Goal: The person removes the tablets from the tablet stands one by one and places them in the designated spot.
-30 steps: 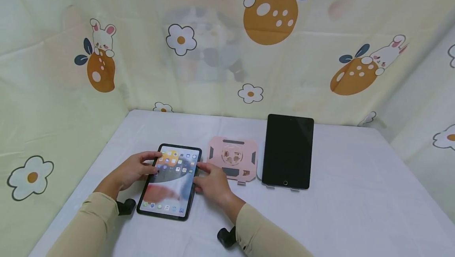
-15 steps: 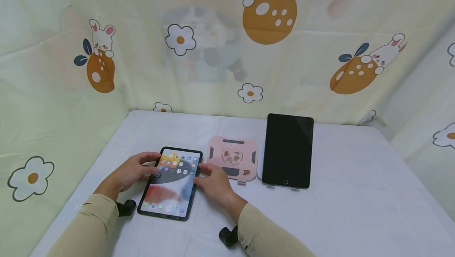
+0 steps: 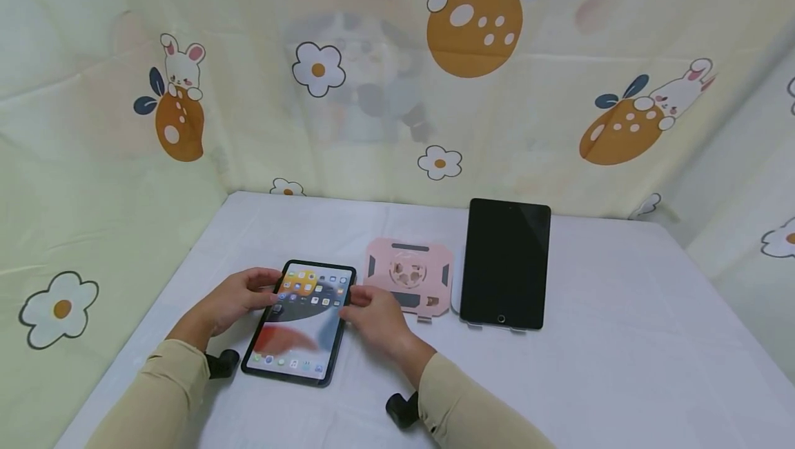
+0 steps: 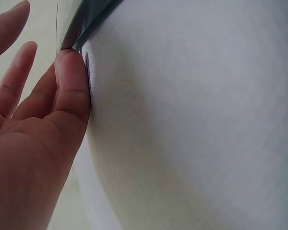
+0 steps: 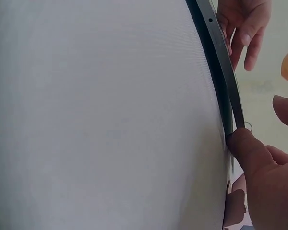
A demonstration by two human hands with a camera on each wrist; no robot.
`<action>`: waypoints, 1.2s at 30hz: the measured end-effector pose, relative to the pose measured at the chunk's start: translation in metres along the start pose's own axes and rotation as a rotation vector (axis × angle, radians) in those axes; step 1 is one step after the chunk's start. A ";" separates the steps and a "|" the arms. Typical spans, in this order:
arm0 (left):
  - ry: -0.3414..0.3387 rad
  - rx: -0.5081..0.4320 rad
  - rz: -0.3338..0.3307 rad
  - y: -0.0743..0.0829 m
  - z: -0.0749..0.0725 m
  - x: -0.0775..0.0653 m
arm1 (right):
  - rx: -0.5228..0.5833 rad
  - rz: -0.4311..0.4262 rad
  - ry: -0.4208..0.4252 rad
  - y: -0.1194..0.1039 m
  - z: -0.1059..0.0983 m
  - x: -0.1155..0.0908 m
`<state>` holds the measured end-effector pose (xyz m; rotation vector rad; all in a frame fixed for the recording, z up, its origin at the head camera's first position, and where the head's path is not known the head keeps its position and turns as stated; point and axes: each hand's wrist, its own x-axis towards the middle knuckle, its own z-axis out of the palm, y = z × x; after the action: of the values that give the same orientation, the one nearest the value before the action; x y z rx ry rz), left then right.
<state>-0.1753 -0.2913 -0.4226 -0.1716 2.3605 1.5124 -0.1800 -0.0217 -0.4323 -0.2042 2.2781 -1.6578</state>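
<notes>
In the head view a tablet [image 3: 297, 325] with a lit home screen and a black border lies on the white cloth, left of centre. My left hand [image 3: 232, 297] holds its left edge near the far end. On the opposite edge, the thumb and fingers of my right hand [image 3: 375, 318] hold it. From the left wrist, a digit of my left hand [image 4: 69, 76] meets the tablet's rim [image 4: 89, 19]. In the right wrist view a fingertip of my right hand [image 5: 247, 143] is at the tablet's thin side [image 5: 225, 62]; a dark teal band runs beneath, perhaps a case or shadow.
A flat pink stand [image 3: 428, 270] with cutouts lies just beyond my right hand. Beside it a second tablet [image 3: 504, 266], screen dark, leans on a pale stand. A patterned curtain [image 3: 373, 125] hangs behind the table [image 3: 596, 366].
The far end of the lit tablet has come down slightly and nearer to me. Both hands stay at its edges, and the right has shifted a little. The stand and dark tablet stay put.
</notes>
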 end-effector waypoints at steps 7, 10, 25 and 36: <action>0.008 0.024 -0.001 0.001 0.001 -0.002 | -0.024 0.030 -0.025 -0.007 -0.004 0.000; 0.008 0.035 -0.004 0.002 0.001 -0.002 | -0.013 0.043 -0.032 -0.008 -0.005 -0.001; 0.027 0.021 -0.021 0.000 0.003 0.001 | -0.012 0.054 -0.042 -0.010 -0.006 0.000; 0.021 0.039 -0.019 0.004 0.004 -0.001 | -0.016 0.042 -0.035 -0.008 -0.005 0.002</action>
<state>-0.1746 -0.2862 -0.4206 -0.2005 2.3966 1.4614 -0.1840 -0.0200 -0.4233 -0.1864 2.2551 -1.6037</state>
